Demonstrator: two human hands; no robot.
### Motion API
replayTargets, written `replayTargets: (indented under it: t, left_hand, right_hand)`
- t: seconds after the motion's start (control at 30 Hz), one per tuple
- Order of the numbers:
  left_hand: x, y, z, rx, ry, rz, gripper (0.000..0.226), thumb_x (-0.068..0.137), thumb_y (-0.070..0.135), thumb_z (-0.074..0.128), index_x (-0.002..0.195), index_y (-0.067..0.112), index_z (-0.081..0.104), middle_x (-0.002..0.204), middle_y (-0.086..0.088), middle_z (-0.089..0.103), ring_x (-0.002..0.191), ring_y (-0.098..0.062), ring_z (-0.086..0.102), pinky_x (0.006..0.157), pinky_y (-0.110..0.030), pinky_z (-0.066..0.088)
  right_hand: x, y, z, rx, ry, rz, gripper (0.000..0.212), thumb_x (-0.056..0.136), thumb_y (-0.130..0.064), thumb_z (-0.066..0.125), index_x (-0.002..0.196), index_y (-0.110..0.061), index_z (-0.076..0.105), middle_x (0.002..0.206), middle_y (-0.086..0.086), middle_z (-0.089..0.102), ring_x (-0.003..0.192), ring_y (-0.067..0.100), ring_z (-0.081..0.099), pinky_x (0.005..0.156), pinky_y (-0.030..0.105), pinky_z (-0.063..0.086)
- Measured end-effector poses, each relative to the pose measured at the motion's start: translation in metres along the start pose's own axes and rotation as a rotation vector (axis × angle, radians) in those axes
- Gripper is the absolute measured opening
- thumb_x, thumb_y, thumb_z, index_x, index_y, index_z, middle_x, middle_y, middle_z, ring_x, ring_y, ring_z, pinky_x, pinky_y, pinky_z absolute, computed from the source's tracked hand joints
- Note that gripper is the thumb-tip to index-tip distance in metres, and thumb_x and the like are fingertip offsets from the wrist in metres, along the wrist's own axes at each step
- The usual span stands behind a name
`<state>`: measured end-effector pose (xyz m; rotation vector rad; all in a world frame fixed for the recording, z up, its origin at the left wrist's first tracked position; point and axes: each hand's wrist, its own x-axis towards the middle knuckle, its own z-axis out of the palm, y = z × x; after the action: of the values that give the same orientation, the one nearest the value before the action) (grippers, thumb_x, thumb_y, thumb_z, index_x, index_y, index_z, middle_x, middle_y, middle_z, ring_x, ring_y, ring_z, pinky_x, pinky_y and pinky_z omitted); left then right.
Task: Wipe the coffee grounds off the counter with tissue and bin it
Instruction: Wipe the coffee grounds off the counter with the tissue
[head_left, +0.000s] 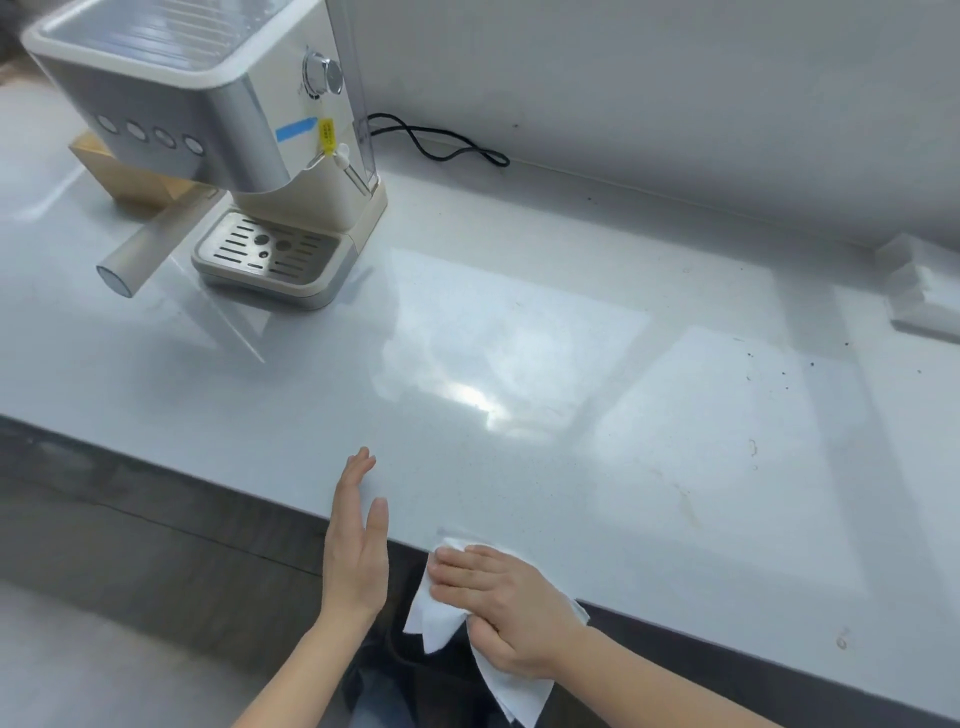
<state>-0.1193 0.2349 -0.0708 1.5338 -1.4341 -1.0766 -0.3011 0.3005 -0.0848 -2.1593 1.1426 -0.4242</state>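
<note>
My right hand (498, 608) presses a white tissue (434, 613) flat against the front edge of the pale grey counter (519, 338); part of the tissue hangs over the edge. My left hand (356, 540) is held open and upright on its side at the counter's edge, just left of the tissue, holding nothing. A few dark coffee grounds (779, 371) lie scattered at the far right of the counter. No bin is in view.
A cream and silver coffee machine (249, 145) with a drip tray (265, 249) stands at the back left, a wooden box (124, 171) behind it. A black cable (441, 145) lies along the wall. White folded tissues (924, 291) sit at the right edge.
</note>
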Motion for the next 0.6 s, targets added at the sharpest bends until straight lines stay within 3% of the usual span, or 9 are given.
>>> replayTargets:
  t: [0.1,0.23,0.3,0.37,0.4,0.5,0.6]
  left_hand:
    - [-0.009,0.006,-0.004,-0.027,0.037,-0.019,0.052,0.085,0.057,0.029,0.132,0.037,0.036,0.149,0.012,0.036,0.139,-0.001,0.026,0.103,-0.009,0.019]
    - [-0.014,0.018,-0.006,-0.082,0.054,-0.025,0.054,0.084,0.057,0.03,0.131,0.033,0.043,0.144,0.014,0.042,0.134,0.006,0.031,0.101,-0.008,0.021]
    - [-0.013,0.029,-0.005,-0.174,0.056,-0.022,0.051,0.084,0.057,0.032,0.122,0.03,0.053,0.135,0.01,0.054,0.127,0.006,0.042,0.104,-0.016,0.028]
    - [-0.01,0.044,0.0,-0.284,0.032,-0.021,0.047,0.084,0.054,0.037,0.111,0.024,0.061,0.121,0.001,0.064,0.119,-0.009,0.055,0.105,-0.028,0.037]
    - [-0.008,0.052,0.001,-0.328,-0.008,-0.034,0.046,0.085,0.051,0.039,0.108,0.02,0.063,0.117,-0.003,0.066,0.115,-0.014,0.058,0.103,-0.031,0.04]
    - [0.0,0.072,0.006,-0.401,-0.243,-0.114,0.04,0.091,0.042,0.05,0.111,0.01,0.062,0.116,-0.007,0.067,0.11,-0.016,0.063,0.103,-0.028,0.044]
    - [0.004,0.082,0.012,-0.337,-0.398,-0.139,0.037,0.088,0.044,0.054,0.11,0.016,0.063,0.112,0.002,0.069,0.106,-0.008,0.064,0.096,-0.021,0.048]
  right_hand:
    - [-0.013,0.002,-0.01,-0.004,0.036,-0.031,0.042,0.074,-0.005,0.049,0.111,-0.009,0.069,0.127,0.001,0.065,0.132,0.012,0.046,0.113,0.028,0.03]
    - [-0.023,0.001,-0.023,0.026,0.021,0.007,0.039,0.077,-0.016,0.04,0.099,-0.014,0.072,0.113,-0.004,0.071,0.118,0.008,0.056,0.106,0.023,0.038]
    - [-0.018,-0.006,-0.031,0.151,0.025,0.162,0.034,0.082,-0.02,0.036,0.088,-0.023,0.069,0.097,-0.011,0.071,0.098,0.004,0.061,0.088,0.024,0.046]
    - [-0.009,-0.011,-0.04,0.432,0.093,0.364,0.031,0.088,-0.024,0.04,0.065,-0.028,0.06,0.068,-0.013,0.061,0.064,0.005,0.053,0.066,0.027,0.042]
    - [-0.003,-0.012,-0.046,0.573,0.168,0.462,0.032,0.087,-0.028,0.044,0.057,-0.028,0.056,0.06,-0.013,0.056,0.057,0.005,0.048,0.062,0.027,0.038]
    - [0.015,-0.007,-0.065,0.981,0.383,0.77,0.032,0.081,-0.031,0.05,0.054,-0.027,0.068,0.062,-0.013,0.068,0.062,0.005,0.066,0.066,0.023,0.049]
    - [0.027,0.008,-0.08,1.232,0.454,1.033,0.025,0.072,-0.026,0.054,0.047,-0.021,0.052,0.045,-0.009,0.055,0.052,0.015,0.054,0.065,0.027,0.04]
